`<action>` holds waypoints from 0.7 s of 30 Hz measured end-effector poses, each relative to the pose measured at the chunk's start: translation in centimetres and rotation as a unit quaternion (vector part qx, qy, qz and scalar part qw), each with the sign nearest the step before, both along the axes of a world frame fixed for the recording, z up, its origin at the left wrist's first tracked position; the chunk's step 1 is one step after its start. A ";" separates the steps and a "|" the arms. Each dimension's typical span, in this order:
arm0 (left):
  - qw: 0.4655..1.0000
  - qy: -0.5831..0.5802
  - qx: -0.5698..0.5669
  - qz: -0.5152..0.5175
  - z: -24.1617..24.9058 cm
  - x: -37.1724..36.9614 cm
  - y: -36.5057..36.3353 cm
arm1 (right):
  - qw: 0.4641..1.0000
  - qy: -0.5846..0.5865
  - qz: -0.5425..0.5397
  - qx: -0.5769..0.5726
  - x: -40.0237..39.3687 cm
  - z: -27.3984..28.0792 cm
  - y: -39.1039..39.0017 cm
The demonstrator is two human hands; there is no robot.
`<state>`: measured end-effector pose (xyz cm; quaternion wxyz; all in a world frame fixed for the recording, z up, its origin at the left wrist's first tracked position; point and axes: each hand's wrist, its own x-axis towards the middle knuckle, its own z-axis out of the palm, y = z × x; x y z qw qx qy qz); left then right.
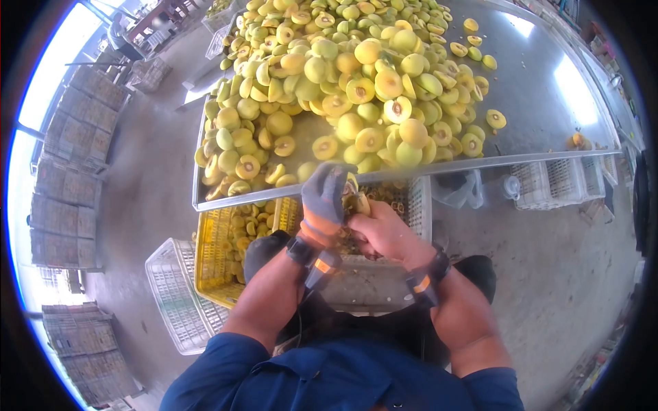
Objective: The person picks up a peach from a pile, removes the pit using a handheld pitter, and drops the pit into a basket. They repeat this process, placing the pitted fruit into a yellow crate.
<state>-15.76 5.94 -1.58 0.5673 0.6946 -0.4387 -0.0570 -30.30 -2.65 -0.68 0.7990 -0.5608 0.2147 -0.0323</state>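
Note:
My left hand, in a grey and orange glove, is closed around a peach half near the front edge of the metal table. Bare and closed, my right hand meets it from the right, its fingers right by the fruit. What my right hand grips is too small and covered to make out. Beyond both hands, a large heap of yellow-green peach halves covers much of the table, several with the brown stone or its hollow showing.
A yellow crate with peach halves stands under the table edge at left, beside a white crate. Below my hands is a pale crate with fruit pieces. White baskets sit at right. The table's raised metal rim runs in front of me.

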 end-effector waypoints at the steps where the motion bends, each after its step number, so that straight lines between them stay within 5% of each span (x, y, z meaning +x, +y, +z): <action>1: 1.000 -0.005 -0.004 -0.008 -0.2 0.3 -0.1 | 0.991 0.035 0.023 0.126 -0.1 0.5 0.0; 3: 1.000 0.001 -0.005 -0.007 -0.7 0.2 -0.1 | 0.980 -0.065 -0.041 -0.183 0.8 -3.5 0.9; 5: 1.000 -0.022 -0.005 -0.012 -0.9 0.4 -0.1 | 0.980 -0.052 -0.036 -0.188 1.1 -2.4 0.8; 7: 0.998 -0.049 -0.006 -0.025 -1.1 0.7 0.2 | 0.990 0.075 0.038 0.115 0.0 0.5 0.4; 10: 0.999 0.029 -0.002 -0.039 -0.8 0.7 -0.2 | 0.997 0.058 0.039 -0.026 0.0 -0.3 0.1; 12: 0.981 0.191 0.020 -0.031 1.0 0.0 -0.5 | 0.960 0.031 -0.055 -0.272 0.3 -2.1 1.1; 13: 0.997 0.066 0.032 -0.005 0.3 0.3 -0.4 | 0.917 0.017 -0.102 -0.386 0.4 -2.8 1.5; 15: 0.980 -0.184 0.059 0.046 -1.7 1.1 0.0 | 0.931 -0.052 -0.069 -0.355 0.8 -3.9 1.6; 18: 0.992 -0.069 0.107 0.024 -1.5 1.2 0.0 | 0.987 0.012 0.028 -0.158 0.3 -1.4 1.3; 21: 0.992 -0.076 0.099 0.014 -0.9 1.1 -0.1 | 0.993 0.057 0.064 0.084 0.0 -1.1 1.0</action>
